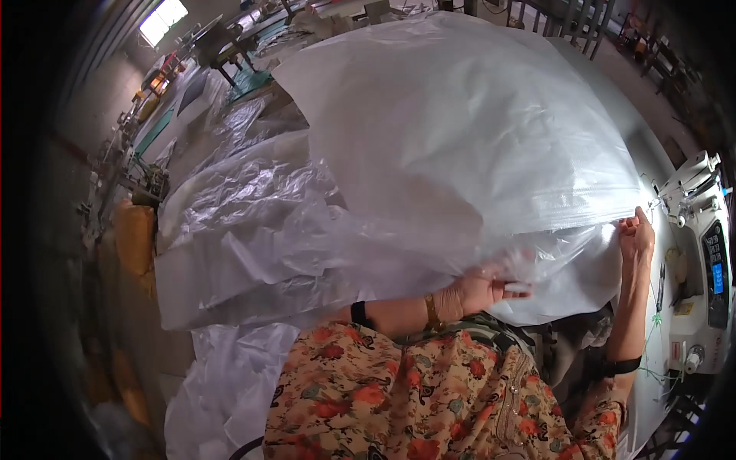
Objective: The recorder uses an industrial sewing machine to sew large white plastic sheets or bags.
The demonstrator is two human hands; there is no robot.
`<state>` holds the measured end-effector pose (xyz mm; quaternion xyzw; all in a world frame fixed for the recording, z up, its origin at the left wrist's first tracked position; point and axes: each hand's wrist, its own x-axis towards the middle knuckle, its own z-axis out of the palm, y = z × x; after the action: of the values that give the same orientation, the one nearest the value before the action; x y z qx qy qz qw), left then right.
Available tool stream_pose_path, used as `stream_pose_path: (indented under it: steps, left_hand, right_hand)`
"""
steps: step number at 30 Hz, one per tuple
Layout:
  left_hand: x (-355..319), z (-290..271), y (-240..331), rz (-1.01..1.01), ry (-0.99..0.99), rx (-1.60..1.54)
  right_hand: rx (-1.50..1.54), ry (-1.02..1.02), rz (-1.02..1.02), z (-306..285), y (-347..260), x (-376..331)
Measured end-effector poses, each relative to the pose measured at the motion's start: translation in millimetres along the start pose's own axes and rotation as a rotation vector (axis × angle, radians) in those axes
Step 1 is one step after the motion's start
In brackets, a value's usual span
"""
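Observation:
A large white plastic sack (460,123) with a faint sheen spreads across the table in front of me. Its hemmed edge runs to the right, where my right hand (636,234) pinches the corner close to the sewing machine's needle area. Under that hem, thin clear plastic film (560,245) shows, crumpled. My left hand (491,287) is at the film near my waist, blurred by motion. Its fingers look stretched and apart, some of them behind the film, and I see nothing gripped in them.
A white sewing machine (698,268) with a small blue display stands at the right. Crumpled clear and white plastic sheets (253,207) are heaped to the left. Green threads (655,320) lie by the machine. A yellow bundle (135,238) is at the far left, and metal racks (571,21) stand behind.

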<state>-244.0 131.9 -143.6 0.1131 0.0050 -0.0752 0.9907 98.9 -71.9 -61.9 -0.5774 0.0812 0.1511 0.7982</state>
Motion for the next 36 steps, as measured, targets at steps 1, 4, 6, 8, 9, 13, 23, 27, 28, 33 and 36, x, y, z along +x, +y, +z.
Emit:
stream_pose_path:
  steps: [1, 4, 6, 8, 9, 13, 23, 27, 28, 33, 36]
  left_hand:
    - [-8, 7, -7, -0.133, 0.155, -0.01]
    - [-22, 49, -18, -0.315, 0.008, 0.797]
    - [-25, 82, -1, -0.354, -0.333, 1.233]
    - [-26, 115, 17, -0.311, -0.574, 1.431]
    - [-26, 130, 20, -0.216, -0.651, 1.392]
    - [-4, 156, 24, 0.337, -0.515, 1.509]
    - [21, 33, 47, -0.055, -0.28, 2.454]
    - [23, 49, 40, -0.122, 0.083, 1.878]
    - [26, 56, 32, -0.09, 0.117, 1.626]
    - [36, 79, 19, -0.232, 0.036, 1.491]
    - [26, 77, 49, -0.111, 0.231, 1.314]
  right_hand:
    - [0.046, 0.002, 0.024, 1, 1, 3]
    - [0.293, -0.19, 0.036, 12, 10, -20]
    - [0.366, -0.305, 0.032, 23, 23, -57]
    - [0.2, -0.272, -0.029, 35, 38, -105]
    - [0.132, -0.31, 0.015, 38, 47, -130]
    - [-0.455, -0.611, -0.007, 29, 80, -221]
    - [-0.093, -0.751, 0.366, -19, 109, -263]
    - [0.075, -0.546, 0.222, -13, 118, -261]
    - [0.046, -0.567, 0.23, -10, 118, -261]
    - [-0.026, -0.419, 0.223, 0, 114, -263]
    - [0.053, -0.398, 0.244, -6, 108, -260]
